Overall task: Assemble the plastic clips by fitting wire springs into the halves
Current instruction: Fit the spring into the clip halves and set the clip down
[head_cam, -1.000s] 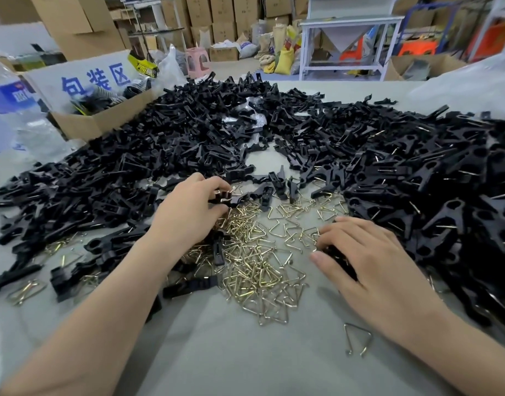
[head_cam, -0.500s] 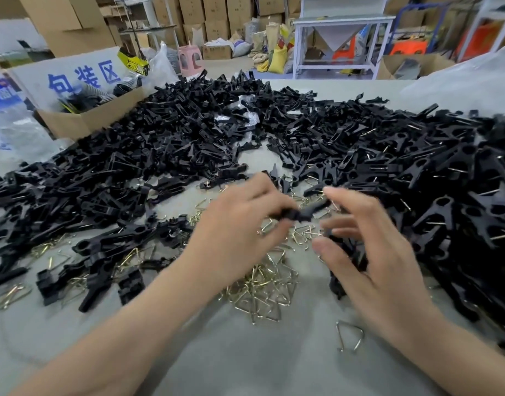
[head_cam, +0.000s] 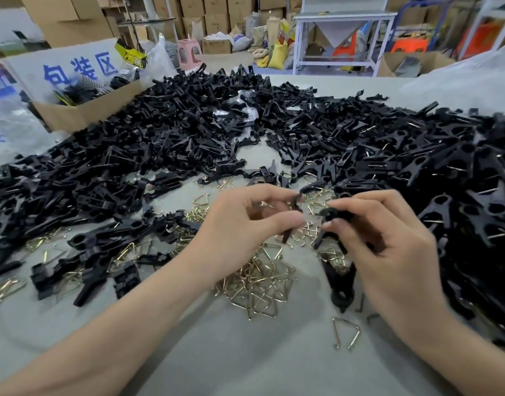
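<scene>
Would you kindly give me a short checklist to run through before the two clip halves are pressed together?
1. Left hand pinches a clip half: ok.
2. Right hand pinches the second half: ok.
3. Halves brought together: not ok; they are held apart, with a gap between them.
4. Halves turned to face each other correctly: cannot tell; both are blurred and partly hidden by fingers.
5. Wire spring already seated in either half: cannot tell; none shows clearly.
6. Springs at hand: ok; the spring pile lies on the table just below both hands.
</scene>
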The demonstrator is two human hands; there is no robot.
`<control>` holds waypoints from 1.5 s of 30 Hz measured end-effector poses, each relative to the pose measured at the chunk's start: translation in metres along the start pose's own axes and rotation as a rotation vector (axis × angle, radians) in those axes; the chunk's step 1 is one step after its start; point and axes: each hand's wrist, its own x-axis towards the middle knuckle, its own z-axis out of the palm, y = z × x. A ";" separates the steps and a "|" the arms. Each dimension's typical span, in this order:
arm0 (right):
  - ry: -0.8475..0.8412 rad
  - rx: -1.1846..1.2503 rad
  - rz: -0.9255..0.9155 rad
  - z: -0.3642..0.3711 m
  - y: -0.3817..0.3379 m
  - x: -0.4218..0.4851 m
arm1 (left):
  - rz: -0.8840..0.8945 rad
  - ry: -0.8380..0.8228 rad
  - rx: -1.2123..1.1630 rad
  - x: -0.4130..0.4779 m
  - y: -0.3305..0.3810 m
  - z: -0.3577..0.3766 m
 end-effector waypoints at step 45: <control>-0.178 0.501 0.520 -0.005 -0.019 0.008 | -0.090 -0.047 -0.332 -0.007 0.001 0.015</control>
